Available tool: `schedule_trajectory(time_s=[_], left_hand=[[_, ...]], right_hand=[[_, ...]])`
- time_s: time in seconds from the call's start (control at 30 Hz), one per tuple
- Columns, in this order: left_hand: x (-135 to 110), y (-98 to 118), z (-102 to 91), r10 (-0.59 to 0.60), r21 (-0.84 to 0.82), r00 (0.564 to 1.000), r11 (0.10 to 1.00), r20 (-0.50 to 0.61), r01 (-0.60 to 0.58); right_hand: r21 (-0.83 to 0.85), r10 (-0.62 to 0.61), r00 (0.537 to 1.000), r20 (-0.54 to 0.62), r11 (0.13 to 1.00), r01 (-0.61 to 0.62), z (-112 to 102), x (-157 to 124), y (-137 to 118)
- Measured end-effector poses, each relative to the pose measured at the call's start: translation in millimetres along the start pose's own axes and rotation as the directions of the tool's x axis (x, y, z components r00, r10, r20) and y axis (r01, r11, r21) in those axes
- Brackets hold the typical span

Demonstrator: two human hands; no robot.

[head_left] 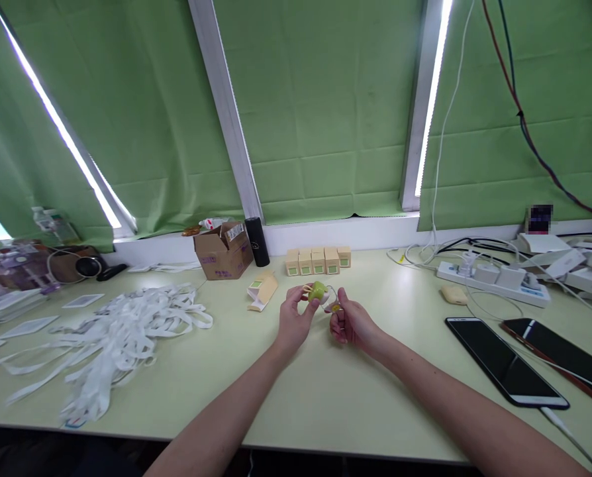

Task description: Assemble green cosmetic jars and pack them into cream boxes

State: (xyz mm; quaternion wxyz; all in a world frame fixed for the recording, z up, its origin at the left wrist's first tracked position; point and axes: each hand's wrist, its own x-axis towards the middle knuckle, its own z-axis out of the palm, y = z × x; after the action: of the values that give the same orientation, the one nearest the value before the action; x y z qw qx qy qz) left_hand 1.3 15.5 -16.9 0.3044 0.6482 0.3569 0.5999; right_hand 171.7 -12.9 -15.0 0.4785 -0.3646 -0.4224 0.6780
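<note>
My left hand (296, 318) pinches a small rounded green object (318, 291) with pale prong-like parts on its left side; its exact kind I cannot make out. My right hand (353, 321), closed just beside it, grips a small pale piece with a yellow spot (334, 307) between thumb and fingers. A thin pale cord or loop shows between the two hands. Left of my hands lies an opened small cardboard box (263, 291) with a green label. Behind them stands a group of several small kraft boxes (318, 262) with green labels.
A heap of white lanyards (127, 331) covers the left. At the back are a brown carton (222, 253) and a black cylinder (257, 242). On the right lie a phone (507, 361), a second dark phone (564, 351), a beige case (453, 295) and a power strip (494, 283) with cables.
</note>
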Motion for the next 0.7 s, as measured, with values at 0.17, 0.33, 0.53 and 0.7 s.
schedule_trajectory(time_s=[0.17, 0.33, 0.53, 0.7], left_hand=[[-2.2, 6.1, 0.3, 0.040, 0.083, 0.999, 0.996, 0.022, -0.042], [-3.2, 8.3, 0.5, 0.058, 0.123, 0.998, 0.990, 0.040, -0.062], [-5.4, 10.4, 2.3, 0.050, 0.158, 0.997, 0.986, 0.062, -0.059], [-6.2, 9.9, 2.1, 0.002, 0.118, 0.997, 0.993, 0.080, -0.011]], right_hand=[[-0.011, -0.030, 0.999, 0.020, 0.999, 0.030, 1.3, -0.8, 4.2], [-0.014, -0.040, 0.999, 0.021, 0.999, 0.040, 0.9, 0.2, 6.1], [-0.017, -0.062, 0.997, 0.034, 0.998, 0.062, -0.2, 2.0, 9.5], [-0.022, -0.065, 0.997, 0.028, 0.998, 0.066, 0.8, 0.9, 9.1]])
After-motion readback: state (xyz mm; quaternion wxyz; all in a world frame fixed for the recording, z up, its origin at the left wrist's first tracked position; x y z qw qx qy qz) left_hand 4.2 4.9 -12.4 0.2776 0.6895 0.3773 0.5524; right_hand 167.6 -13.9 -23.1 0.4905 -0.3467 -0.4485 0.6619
